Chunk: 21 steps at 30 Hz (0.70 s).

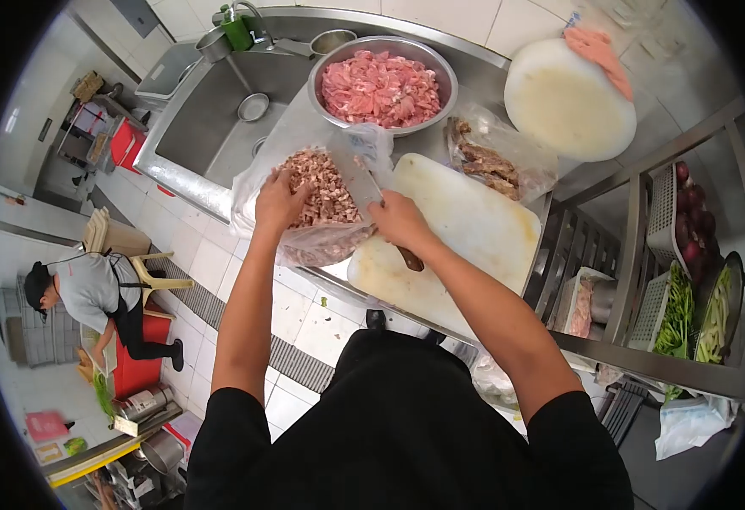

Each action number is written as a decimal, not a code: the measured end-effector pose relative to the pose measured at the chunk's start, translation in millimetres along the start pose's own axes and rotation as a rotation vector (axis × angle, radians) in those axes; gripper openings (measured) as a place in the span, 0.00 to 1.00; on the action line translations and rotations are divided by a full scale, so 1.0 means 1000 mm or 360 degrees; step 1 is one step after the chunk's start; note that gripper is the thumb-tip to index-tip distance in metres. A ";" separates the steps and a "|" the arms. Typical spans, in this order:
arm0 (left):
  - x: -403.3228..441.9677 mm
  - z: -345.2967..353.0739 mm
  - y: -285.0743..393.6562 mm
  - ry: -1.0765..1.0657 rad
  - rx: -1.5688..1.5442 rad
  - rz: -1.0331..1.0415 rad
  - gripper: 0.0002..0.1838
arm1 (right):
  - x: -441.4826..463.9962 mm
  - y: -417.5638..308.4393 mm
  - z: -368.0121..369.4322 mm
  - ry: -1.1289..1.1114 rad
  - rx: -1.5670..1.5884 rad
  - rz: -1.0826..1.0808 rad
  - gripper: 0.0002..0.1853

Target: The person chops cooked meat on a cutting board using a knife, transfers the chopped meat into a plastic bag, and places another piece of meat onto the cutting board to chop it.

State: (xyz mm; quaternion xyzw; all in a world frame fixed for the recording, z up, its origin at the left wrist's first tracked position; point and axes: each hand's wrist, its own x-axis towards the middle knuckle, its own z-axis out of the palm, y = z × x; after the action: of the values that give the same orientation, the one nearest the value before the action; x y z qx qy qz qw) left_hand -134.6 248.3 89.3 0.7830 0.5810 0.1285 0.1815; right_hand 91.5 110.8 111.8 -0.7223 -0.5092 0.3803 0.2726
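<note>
My right hand [402, 224] is closed round the wooden handle [410, 259] of a cleaver. The cleaver's broad blade [357, 180] stands at the right side of a heap of diced meat [326, 189]. That heap lies in an open clear plastic bag [247, 197] at the counter's front edge. On the heap's left side my left hand [280, 204] rests with its fingers apart, touching the meat. A white cutting board [466, 229] lies under and right of my right hand.
Behind the bag stands a metal bowl [452, 89] of sliced raw meat. A bag of browned meat [487, 166] and a round white board [568, 102] are at right. The sink [194, 119] is left. A shelf rack [627, 246] holds vegetables. A person [101, 293] bends at far left.
</note>
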 end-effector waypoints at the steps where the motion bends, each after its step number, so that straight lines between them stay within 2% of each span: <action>1: -0.003 0.001 0.001 0.0226 0.0055 0.0113 0.29 | 0.001 0.001 -0.003 -0.0011 -0.0001 -0.0005 0.17; 3: -0.001 0.007 0.001 0.0586 0.0025 0.0353 0.31 | 0.005 0.002 -0.011 -0.0207 0.0660 0.0219 0.19; 4: -0.004 0.006 0.013 0.0590 0.0025 0.0361 0.31 | 0.005 0.000 -0.012 -0.0200 0.0662 0.0214 0.19; 6: -0.017 0.013 0.044 0.0805 -0.0275 0.0621 0.29 | 0.004 -0.003 -0.015 -0.0282 0.1160 0.0321 0.16; 7: -0.020 0.016 0.053 0.0714 -0.0320 0.0771 0.30 | 0.004 -0.004 -0.016 -0.0277 0.1163 0.0310 0.16; 8: -0.022 0.020 0.063 0.0719 -0.0315 0.0780 0.30 | 0.002 -0.005 -0.015 -0.0342 0.1204 0.0311 0.16; 10: -0.024 0.029 0.076 0.0715 -0.0124 0.0779 0.36 | -0.006 -0.012 -0.015 -0.0401 0.1251 0.0305 0.16; 12: -0.012 0.035 0.076 0.0670 -0.0193 0.0739 0.37 | -0.014 -0.017 -0.015 -0.0455 0.1144 0.0288 0.17; 14: 0.001 0.035 0.070 0.0675 -0.0282 0.0546 0.36 | -0.018 -0.017 -0.015 -0.0496 0.1136 0.0265 0.17; 17: 0.027 0.042 0.035 0.0923 -0.0187 0.0371 0.32 | -0.034 -0.005 -0.016 -0.0532 0.0741 -0.0018 0.19; 19: 0.029 0.035 0.016 0.0972 -0.0197 0.0249 0.27 | -0.059 0.006 -0.027 -0.0508 0.0781 0.0062 0.18; 21: 0.024 0.021 0.006 0.0780 0.0003 0.0200 0.18 | -0.091 0.018 -0.041 -0.0487 0.0822 0.0134 0.17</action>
State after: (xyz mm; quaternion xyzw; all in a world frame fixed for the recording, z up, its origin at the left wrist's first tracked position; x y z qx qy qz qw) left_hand -113.8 267.2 72.5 0.7632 0.5580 0.3249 0.0261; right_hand 117.1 19.0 145.3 -0.5838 -0.4006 0.6126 0.3514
